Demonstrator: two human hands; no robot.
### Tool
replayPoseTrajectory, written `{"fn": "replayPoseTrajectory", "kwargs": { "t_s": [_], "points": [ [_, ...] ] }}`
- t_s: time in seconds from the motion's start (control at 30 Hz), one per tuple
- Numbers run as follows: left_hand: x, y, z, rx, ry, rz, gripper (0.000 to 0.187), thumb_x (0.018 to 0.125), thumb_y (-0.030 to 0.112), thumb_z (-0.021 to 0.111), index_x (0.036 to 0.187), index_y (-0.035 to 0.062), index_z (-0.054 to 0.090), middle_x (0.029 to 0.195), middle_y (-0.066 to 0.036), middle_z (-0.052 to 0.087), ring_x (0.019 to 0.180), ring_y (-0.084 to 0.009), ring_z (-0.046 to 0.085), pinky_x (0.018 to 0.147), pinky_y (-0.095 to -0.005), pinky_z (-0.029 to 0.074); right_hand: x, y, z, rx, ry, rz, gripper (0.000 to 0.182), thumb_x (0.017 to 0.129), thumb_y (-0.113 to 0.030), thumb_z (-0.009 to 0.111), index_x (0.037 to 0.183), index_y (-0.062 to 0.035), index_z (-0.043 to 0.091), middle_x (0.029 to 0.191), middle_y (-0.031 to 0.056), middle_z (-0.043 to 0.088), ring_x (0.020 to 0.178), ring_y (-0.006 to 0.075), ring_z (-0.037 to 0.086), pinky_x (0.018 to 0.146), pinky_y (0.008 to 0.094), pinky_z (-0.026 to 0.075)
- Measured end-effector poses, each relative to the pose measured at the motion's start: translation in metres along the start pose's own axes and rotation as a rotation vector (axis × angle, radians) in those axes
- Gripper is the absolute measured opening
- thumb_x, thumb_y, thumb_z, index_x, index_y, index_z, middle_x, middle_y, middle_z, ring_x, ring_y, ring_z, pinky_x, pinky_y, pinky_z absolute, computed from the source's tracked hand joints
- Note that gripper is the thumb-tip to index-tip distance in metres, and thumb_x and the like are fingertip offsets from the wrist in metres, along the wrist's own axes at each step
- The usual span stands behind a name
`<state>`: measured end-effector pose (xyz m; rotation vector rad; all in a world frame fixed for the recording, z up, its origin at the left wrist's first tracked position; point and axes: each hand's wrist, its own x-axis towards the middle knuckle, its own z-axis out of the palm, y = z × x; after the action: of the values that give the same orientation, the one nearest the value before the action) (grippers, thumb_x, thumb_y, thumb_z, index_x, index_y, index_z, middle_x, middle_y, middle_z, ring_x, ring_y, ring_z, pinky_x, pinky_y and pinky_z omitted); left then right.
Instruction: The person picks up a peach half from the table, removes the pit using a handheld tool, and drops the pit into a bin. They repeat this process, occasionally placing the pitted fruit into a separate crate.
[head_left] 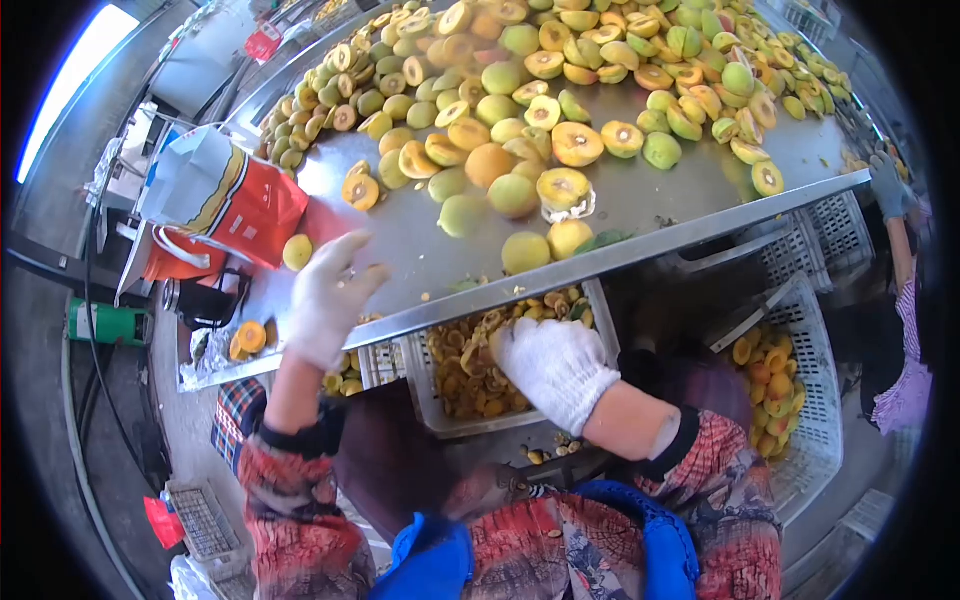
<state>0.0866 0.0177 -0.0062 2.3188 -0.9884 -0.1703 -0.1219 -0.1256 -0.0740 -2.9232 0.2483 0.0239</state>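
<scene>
My left hand [330, 300], in a white knit glove, is raised over the left front of the metal table [640, 205]. Its fingers are apart and no object shows in them. My right hand [560, 372], gloved the same way, hovers above a white crate [430, 405] below the table edge; its fingers are curled, and what they hold, if anything, is hidden. Inside that crate lie fruit halves and scraps [465, 365]. Beyond my hands spread many yellow-green stone fruits like peaches, whole and cut. One cut half [565, 188] shows its stone.
A red and white bag [255, 210] stands on the table's left side, near two orange fruit halves [250, 338]. At right, a white basket [815, 370] holds yellow fruit. Another person's gloved hand [888, 185] is at the table's right end. The raised metal rim [600, 272] borders the front.
</scene>
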Motion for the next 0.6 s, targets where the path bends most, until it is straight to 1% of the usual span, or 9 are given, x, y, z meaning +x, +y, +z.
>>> {"fn": "replayPoseTrajectory", "kwargs": {
  "t_s": [0.03, 0.1, 0.17, 0.2, 0.27, 0.3, 0.4, 0.5, 0.6],
  "points": [
    [0.022, 0.015, 0.016, 0.158, -0.041, 0.066, 0.051, 0.078, 0.024, 0.071, 0.122, 0.0008, 0.057, 0.095, -0.013, 0.063, 0.081, -0.0197, 0.060, 0.076, -0.0316, 0.049, 0.001, 0.003, 0.000, 0.016, 0.034, 0.010, 0.013, 0.082, -0.016, 0.055, 0.089, -0.0099, 0.063, 0.079, 0.0094, 0.065, 0.068, 0.0253, 0.068, 0.052, 0.0398, 0.053],
    [0.062, 0.025, 0.051, 0.249, -0.173, 0.087, 0.055, 0.076, 0.033, 0.072, 0.121, 0.0055, 0.058, 0.101, -0.020, 0.065, 0.091, -0.0302, 0.064, 0.081, -0.0376, 0.049, 0.001, 0.009, -0.001, 0.043, 0.066, 0.060, 0.014, 0.083, -0.017, 0.054, 0.090, -0.0098, 0.063, 0.078, 0.0096, 0.065, 0.067, 0.0260, 0.068, 0.051, 0.0395, 0.053],
    [0.090, 0.038, 0.080, 0.340, -0.315, 0.047, 0.055, 0.074, 0.036, 0.072, 0.121, 0.0087, 0.058, 0.105, -0.023, 0.064, 0.096, -0.0355, 0.062, 0.083, -0.0414, 0.048, 0.002, 0.012, -0.007, 0.059, 0.067, 0.131, 0.015, 0.084, -0.017, 0.053, 0.093, -0.0098, 0.062, 0.078, 0.0101, 0.065, 0.067, 0.0266, 0.068, 0.050, 0.0392, 0.053],
    [0.099, 0.039, 0.090, 0.385, -0.383, 0.021, 0.055, 0.073, 0.037, 0.072, 0.120, 0.0103, 0.059, 0.107, -0.024, 0.063, 0.099, -0.0381, 0.061, 0.084, -0.0433, 0.048, 0.003, 0.013, -0.009, 0.086, 0.051, 0.128, 0.016, 0.084, -0.018, 0.053, 0.095, -0.0100, 0.061, 0.078, 0.0103, 0.065, 0.066, 0.0267, 0.068, 0.051, 0.0395, 0.053],
    [0.113, 0.024, 0.112, 0.499, -0.405, 0.039, 0.055, 0.073, 0.038, 0.071, 0.120, 0.0123, 0.058, 0.106, -0.024, 0.063, 0.098, -0.0395, 0.060, 0.085, -0.0439, 0.048, 0.003, 0.016, -0.013, 0.145, 0.017, 0.115, 0.018, 0.085, -0.018, 0.052, 0.099, -0.0103, 0.060, 0.078, 0.0107, 0.064, 0.066, 0.0270, 0.067, 0.051, 0.0400, 0.053],
    [0.115, 0.023, 0.116, 0.560, -0.418, 0.044, 0.055, 0.072, 0.038, 0.071, 0.120, 0.0133, 0.058, 0.106, -0.023, 0.063, 0.097, -0.0402, 0.060, 0.085, -0.0442, 0.048, 0.001, 0.017, -0.015, 0.176, 0.059, 0.095, 0.021, 0.084, -0.018, 0.055, 0.103, -0.0104, 0.057, 0.082, 0.0128, 0.064, 0.067, 0.0288, 0.067, 0.051, 0.0399, 0.052],
    [0.115, 0.017, 0.106, 0.465, -0.429, 0.120, 0.057, 0.073, 0.037, 0.071, 0.120, 0.0089, 0.056, 0.101, -0.021, 0.065, 0.095, -0.0366, 0.063, 0.082, -0.0416, 0.050, -0.002, 0.020, -0.022, 0.431, 0.213, 0.021, 0.024, 0.084, -0.020, 0.060, 0.104, -0.0071, 0.054, 0.083, 0.0163, 0.063, 0.070, 0.0344, 0.065, 0.058, 0.0428, 0.052],
    [0.094, 0.018, 0.083, -0.339, -0.396, -0.238, 0.055, 0.075, 0.032, 0.069, 0.121, 0.0047, 0.053, 0.107, -0.019, 0.064, 0.096, -0.0331, 0.063, 0.081, -0.0420, 0.052, 0.002, 0.021, -0.022, 0.627, 0.450, -0.074, 0.031, 0.086, -0.023, 0.062, 0.107, -0.0043, 0.050, 0.085, 0.0196, 0.061, 0.075, 0.0390, 0.062, 0.065, 0.0457, 0.050],
    [0.053, 0.012, 0.063, -1.172, -0.329, -0.277, 0.054, 0.076, 0.026, 0.066, 0.122, 0.0016, 0.050, 0.116, -0.020, 0.058, 0.098, -0.0334, 0.061, 0.081, -0.0451, 0.053, 0.000, 0.018, -0.026, 0.977, 0.327, 0.023, 0.036, 0.088, -0.024, 0.062, 0.113, -0.0034, 0.046, 0.084, 0.0214, 0.059, 0.078, 0.0406, 0.061, 0.068, 0.0479, 0.047]
  ]
}}
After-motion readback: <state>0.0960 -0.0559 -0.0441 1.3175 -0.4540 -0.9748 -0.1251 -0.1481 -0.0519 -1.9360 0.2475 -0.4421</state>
